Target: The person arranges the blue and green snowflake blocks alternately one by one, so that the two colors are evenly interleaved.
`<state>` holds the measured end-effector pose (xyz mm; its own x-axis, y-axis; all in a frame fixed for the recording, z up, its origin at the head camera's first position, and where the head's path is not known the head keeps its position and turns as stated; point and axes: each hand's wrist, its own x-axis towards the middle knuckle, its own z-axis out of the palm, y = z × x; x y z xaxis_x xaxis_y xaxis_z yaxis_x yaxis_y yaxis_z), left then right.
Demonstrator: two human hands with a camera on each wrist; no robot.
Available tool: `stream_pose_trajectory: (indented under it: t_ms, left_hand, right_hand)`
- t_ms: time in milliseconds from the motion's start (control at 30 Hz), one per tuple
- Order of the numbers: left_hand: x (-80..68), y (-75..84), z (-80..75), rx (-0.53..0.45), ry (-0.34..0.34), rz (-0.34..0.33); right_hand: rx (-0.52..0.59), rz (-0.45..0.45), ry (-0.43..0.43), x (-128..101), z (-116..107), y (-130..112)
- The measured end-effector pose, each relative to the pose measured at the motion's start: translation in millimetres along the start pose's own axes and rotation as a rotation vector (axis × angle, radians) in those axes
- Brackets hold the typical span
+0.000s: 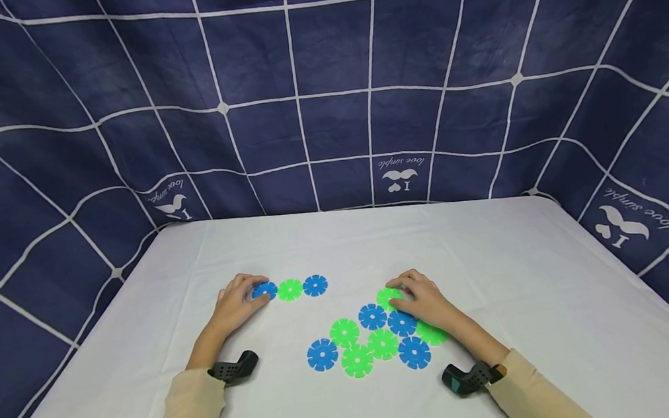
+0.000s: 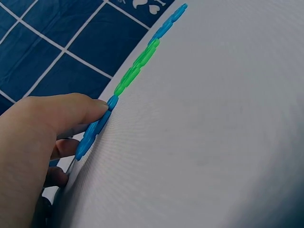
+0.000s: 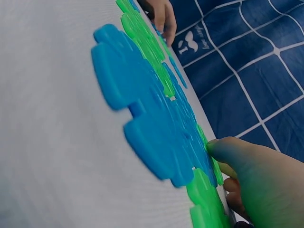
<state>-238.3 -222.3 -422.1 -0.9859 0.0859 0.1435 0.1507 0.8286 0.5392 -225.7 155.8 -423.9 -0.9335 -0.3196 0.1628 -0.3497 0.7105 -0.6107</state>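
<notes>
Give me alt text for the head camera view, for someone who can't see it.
A person's left hand rests on the blue end disc of a row of three flat notched discs on a white table, while the right hand touches a green disc at the edge of a loose cluster of blue and green discs. A navy grid-patterned cloth hangs behind.

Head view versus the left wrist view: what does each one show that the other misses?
Only the head view shows the right hand on a green disc beside the loose cluster of blue and green discs. Only the left wrist view shows, edge-on, the left hand's thumb on the end blue disc. Both show the left hand at the blue-green-blue row on the white table.
</notes>
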Motion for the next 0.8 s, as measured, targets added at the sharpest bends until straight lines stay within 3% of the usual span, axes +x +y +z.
stream_pose_trajectory:
  t_ms: [800]
  left_hand:
    - [2.6,-1.3,2.0,0.003,0.025,0.004]
  right_hand:
    - [0.022,-0.011,-0.013,-0.1,-0.2,-0.3]
